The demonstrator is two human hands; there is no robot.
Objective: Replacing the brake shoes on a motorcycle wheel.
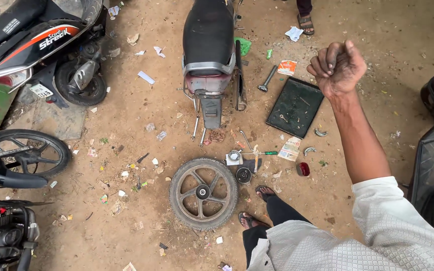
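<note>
Head view, right hand: the right hand [336, 68] is raised over the ground, fingers curled tight into a fist; whether anything small sits inside it, I cannot tell.
Head view, left hand: out of sight in this view, so no word on its fingers.
Nearest things: the dark tray [296, 107] lies on the dirt just below the fist, with small metal bits on it; a long bolt [267, 78] lies just beside the tray's far corner.
Loose wheel: the removed wheel [204, 192] lies flat on the ground, just left of the person's sandalled feet [265, 191], behind the wheelless scooter [209, 55].
Risk, footing: the wheel and the screwdriver [259, 153] lie right by the feet; a step taken without looking could trip or roll an ankle.
Risk, small parts: two curved brake shoes [320, 133] and other bits rest on open dirt; grit could foul them, or they could get kicked away and lost.
Risk, scooter: its rear has no wheel under it; a knock might tip it.
Count: one loose wheel, one tray, one screwdriver, two brake shoes, one long bolt.
Count, vehicles: one wheelless scooter, one black-and-red scooter [31, 40] top left, more at the frame edges.
</note>
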